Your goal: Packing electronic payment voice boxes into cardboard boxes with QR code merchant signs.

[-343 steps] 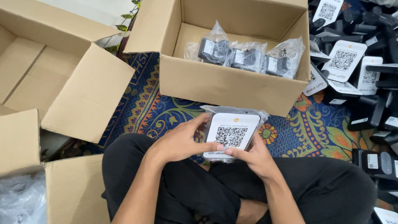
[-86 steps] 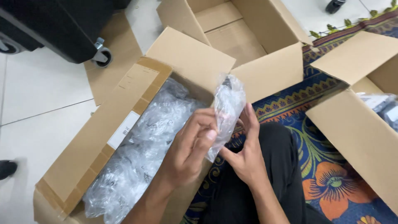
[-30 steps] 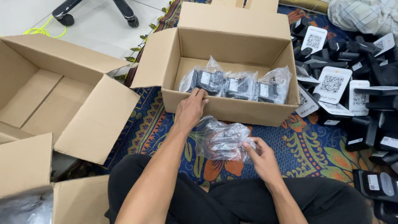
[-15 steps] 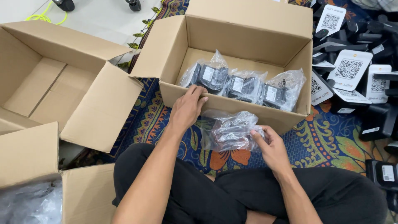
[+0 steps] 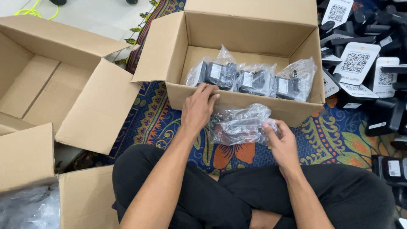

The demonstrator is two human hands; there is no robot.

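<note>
My left hand (image 5: 198, 107) rests on the near wall of an open cardboard box (image 5: 237, 101), fingers curled over its rim. My right hand (image 5: 280, 140) holds a clear plastic bag with a dark device inside (image 5: 241, 125), just in front of the box and above my crossed legs. Inside the box stand three similar bagged black devices (image 5: 252, 78) in a row along the near wall.
A large empty cardboard box (image 5: 51, 80) lies open at the left. Another box holding clear plastic bags (image 5: 25, 208) sits at the lower left. Several black devices with white code cards (image 5: 360, 63) are piled at the right on a patterned rug (image 5: 339, 140).
I turned from the box of bags at the left to the middle box. My left hand moved onto the box's near rim; my right hand still holds the bagged device.
</note>
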